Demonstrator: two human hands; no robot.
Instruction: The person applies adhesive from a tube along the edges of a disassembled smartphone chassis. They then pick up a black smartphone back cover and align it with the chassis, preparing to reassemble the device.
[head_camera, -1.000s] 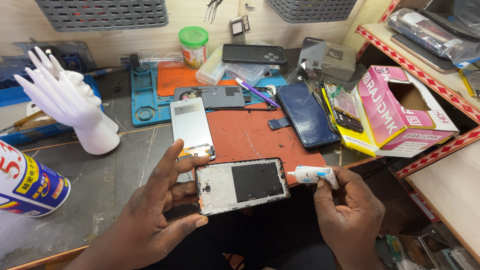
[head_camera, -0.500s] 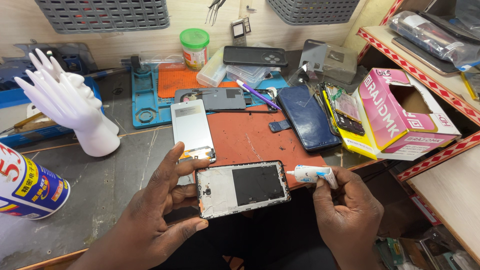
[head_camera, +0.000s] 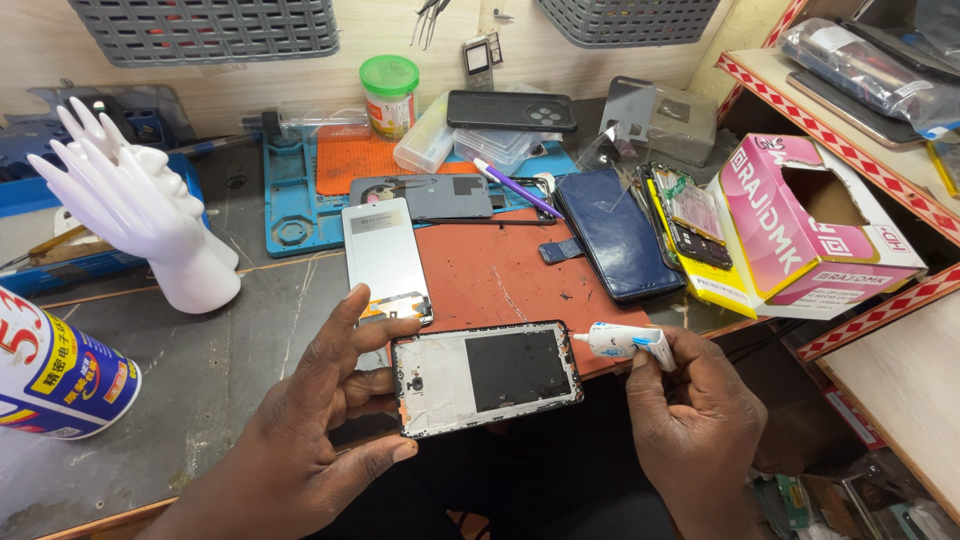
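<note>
1. The phone frame (head_camera: 487, 377) (back removed, a dark rectangle and pale patches inside) sits in the left hand (head_camera: 300, 440), thumb and fingers pinching its left end, above the near edge of the workbench (head_camera: 200, 350).
2. The right hand (head_camera: 695, 420) squeezes a small white glue tube (head_camera: 622, 342); its nozzle touches the frame's upper right corner.
3. Just beyond the left-hand grip lies a loose display panel (head_camera: 385, 255) on a red mat (head_camera: 500, 270); farther off, a dark blue phone (head_camera: 617, 232) and a pink box (head_camera: 810, 225).
4. Left of the grip stand a white hand-shaped stand (head_camera: 150, 215) and a spray can (head_camera: 60, 375), cut off by the picture's edge.
5. The nozzle's tip is too small to make out.
</note>
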